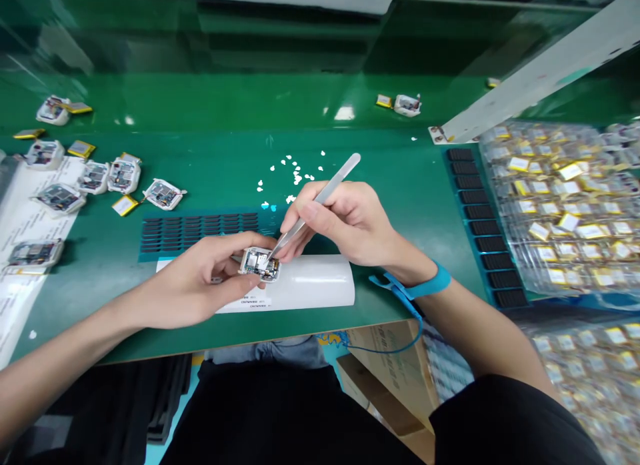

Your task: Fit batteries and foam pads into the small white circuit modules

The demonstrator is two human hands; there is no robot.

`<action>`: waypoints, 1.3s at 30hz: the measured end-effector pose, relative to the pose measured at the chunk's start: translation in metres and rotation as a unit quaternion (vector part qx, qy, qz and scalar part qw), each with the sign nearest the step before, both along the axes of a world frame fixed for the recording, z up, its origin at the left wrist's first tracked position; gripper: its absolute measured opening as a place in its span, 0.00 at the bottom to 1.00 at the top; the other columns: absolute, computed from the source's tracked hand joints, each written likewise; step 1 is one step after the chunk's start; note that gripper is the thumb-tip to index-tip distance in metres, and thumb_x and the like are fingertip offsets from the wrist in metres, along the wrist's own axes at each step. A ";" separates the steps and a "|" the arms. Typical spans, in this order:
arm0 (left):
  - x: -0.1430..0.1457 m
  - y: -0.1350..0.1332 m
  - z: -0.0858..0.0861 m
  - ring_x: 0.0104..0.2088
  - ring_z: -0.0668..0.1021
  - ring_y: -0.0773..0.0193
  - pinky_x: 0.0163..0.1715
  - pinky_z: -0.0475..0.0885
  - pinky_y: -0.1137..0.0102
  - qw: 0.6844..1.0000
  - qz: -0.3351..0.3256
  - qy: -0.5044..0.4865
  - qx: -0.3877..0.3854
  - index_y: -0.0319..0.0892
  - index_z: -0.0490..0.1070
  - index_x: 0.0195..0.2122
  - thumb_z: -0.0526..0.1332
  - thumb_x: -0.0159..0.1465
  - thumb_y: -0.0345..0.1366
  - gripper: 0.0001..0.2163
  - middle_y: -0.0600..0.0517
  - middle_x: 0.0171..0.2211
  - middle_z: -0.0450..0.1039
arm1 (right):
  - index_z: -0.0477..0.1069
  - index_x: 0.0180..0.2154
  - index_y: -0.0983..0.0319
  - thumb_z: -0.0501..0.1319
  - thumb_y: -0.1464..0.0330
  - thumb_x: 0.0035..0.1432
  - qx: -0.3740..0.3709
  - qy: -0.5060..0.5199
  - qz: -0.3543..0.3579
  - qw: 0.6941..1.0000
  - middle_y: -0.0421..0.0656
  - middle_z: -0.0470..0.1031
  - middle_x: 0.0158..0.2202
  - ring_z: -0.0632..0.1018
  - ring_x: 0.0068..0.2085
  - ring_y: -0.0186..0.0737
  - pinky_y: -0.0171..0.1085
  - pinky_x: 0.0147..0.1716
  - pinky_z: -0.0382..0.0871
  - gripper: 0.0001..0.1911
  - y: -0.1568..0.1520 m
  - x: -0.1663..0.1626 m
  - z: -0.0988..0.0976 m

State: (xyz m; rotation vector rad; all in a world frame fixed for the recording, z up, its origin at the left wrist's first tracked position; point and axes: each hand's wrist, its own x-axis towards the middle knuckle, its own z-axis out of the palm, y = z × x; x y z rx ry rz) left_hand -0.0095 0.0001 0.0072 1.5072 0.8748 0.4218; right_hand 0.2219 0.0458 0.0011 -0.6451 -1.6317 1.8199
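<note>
My left hand (205, 281) grips a small white-cased device (261, 265) by its edges, with its circuit board facing up. In my right hand (345, 218) is a pair of metal tweezers (336, 181), held like a pen and slanting down to the left. The tweezers' tips meet the board inside the case; whether they pinch any part is too small to tell. Beneath both hands lies a curled white label sheet (320, 278) with printed text. Just behind my left hand is a sheet of black strips (200, 229).
Several open devices (164, 194) with yellow batteries (125, 205) lie at left, some on white paper (20, 305). White scraps (297, 178) dot the green table (400, 218). At right are black pads (477, 226) and a clear tray (565, 211) of batteries. A blue wrist strap's cord (417, 328) hangs over the front edge.
</note>
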 end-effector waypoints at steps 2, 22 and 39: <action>0.001 -0.003 0.000 0.20 0.65 0.71 0.16 0.60 0.77 1.000 0.005 -0.004 0.003 0.41 0.70 0.47 0.59 0.67 0.34 0.09 0.55 0.27 0.69 | 0.71 0.39 0.65 0.56 0.61 0.72 0.004 -0.003 -0.002 1.000 0.44 0.84 0.33 0.86 0.34 0.35 0.27 0.31 0.80 0.14 -0.001 -0.002 -0.002; 0.002 -0.009 -0.003 0.23 0.60 0.71 0.19 0.57 0.76 1.000 -0.002 0.013 -0.021 0.41 0.69 0.44 0.58 0.70 0.36 0.06 0.59 0.24 0.58 | 0.72 0.37 0.66 0.56 0.64 0.72 -0.009 0.019 0.003 1.000 0.42 0.83 0.30 0.85 0.31 0.32 0.26 0.30 0.81 0.13 -0.001 -0.007 -0.007; 0.004 -0.008 -0.001 0.23 0.61 0.71 0.20 0.56 0.76 0.999 -0.018 0.032 -0.016 0.42 0.69 0.45 0.57 0.70 0.34 0.05 0.59 0.25 0.59 | 0.71 0.36 0.65 0.59 0.56 0.69 -0.008 -0.009 0.002 1.000 0.42 0.83 0.30 0.85 0.29 0.33 0.26 0.29 0.81 0.18 -0.001 -0.008 -0.007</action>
